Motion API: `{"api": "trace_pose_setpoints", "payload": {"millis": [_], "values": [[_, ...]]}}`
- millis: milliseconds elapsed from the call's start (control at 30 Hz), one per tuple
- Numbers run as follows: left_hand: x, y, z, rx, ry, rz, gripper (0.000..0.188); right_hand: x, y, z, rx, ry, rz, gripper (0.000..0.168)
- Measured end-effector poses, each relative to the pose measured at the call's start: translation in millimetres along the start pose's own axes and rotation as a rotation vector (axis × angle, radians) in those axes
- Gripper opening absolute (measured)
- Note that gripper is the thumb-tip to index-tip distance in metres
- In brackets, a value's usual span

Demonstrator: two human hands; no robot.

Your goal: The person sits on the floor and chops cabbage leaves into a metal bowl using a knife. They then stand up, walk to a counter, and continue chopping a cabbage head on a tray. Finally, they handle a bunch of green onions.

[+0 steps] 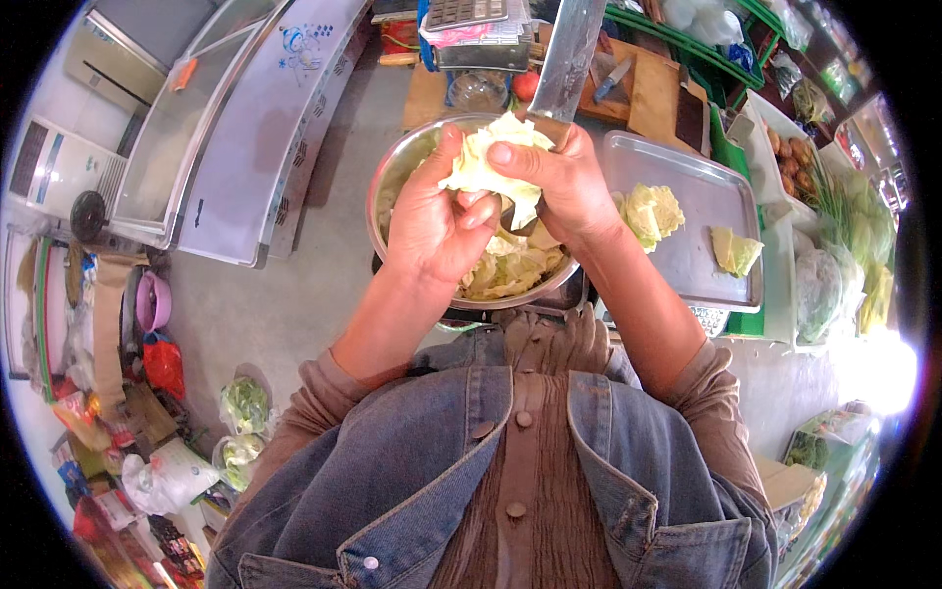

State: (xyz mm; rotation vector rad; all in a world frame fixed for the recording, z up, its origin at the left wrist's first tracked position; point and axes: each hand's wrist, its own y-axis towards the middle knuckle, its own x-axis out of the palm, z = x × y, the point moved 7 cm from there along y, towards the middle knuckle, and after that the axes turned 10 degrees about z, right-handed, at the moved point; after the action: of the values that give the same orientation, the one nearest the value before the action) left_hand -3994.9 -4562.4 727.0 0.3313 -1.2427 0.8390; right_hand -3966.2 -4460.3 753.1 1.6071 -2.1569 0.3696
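Note:
My left hand (423,228) grips a torn pale-yellow cabbage piece (508,151) over a round stainless-steel bowl (379,177). In my right hand (578,184) is a cleaver (567,59), held by its handle, its broad blade pointing up and away from me. The right thumb also presses on the cabbage piece. Cut cabbage leaves (508,269) lie in the bowl beneath, partly covered by both hands. To the right, a metal tray (684,158) holds a larger cabbage chunk (651,213), partly behind my right forearm, and a smaller cabbage wedge (736,250).
Beyond the bowl are a clear bowl (478,92), a red tomato-like item (526,85) and a knife (612,79) on a wooden cutting board (655,96). White crates (780,294) of vegetables stand right. A chest freezer (235,132) is at left; bagged cabbages (244,405) sit on the floor.

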Motion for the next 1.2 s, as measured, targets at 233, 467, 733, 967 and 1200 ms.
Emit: {"api": "trace_pose_setpoints", "payload": {"millis": [233, 467, 733, 967, 1200], "values": [[-3, 14, 16, 0.121, -0.091, 0.154, 0.02, -11, 9, -3, -0.149, 0.084, 0.18, 0.023], [-61, -1, 60, 0.75, 2.052, 0.15, 0.028, -90, 3, -12, -0.056, -0.552, 0.423, 0.04], [-57, 17, -55, 0.548, 2.265, -0.396, 0.031, -116, -13, -8, -0.135, -0.855, 0.368, 0.035], [-30, 29, -34, 0.878, 2.428, -0.054, 0.034, -228, -54, -71, -0.168, -1.091, 0.716, 0.038], [4, 60, -153, 0.442, 1.885, -0.183, 0.045, -308, -65, -30, 0.04, -1.131, 0.658, 0.048]]}}
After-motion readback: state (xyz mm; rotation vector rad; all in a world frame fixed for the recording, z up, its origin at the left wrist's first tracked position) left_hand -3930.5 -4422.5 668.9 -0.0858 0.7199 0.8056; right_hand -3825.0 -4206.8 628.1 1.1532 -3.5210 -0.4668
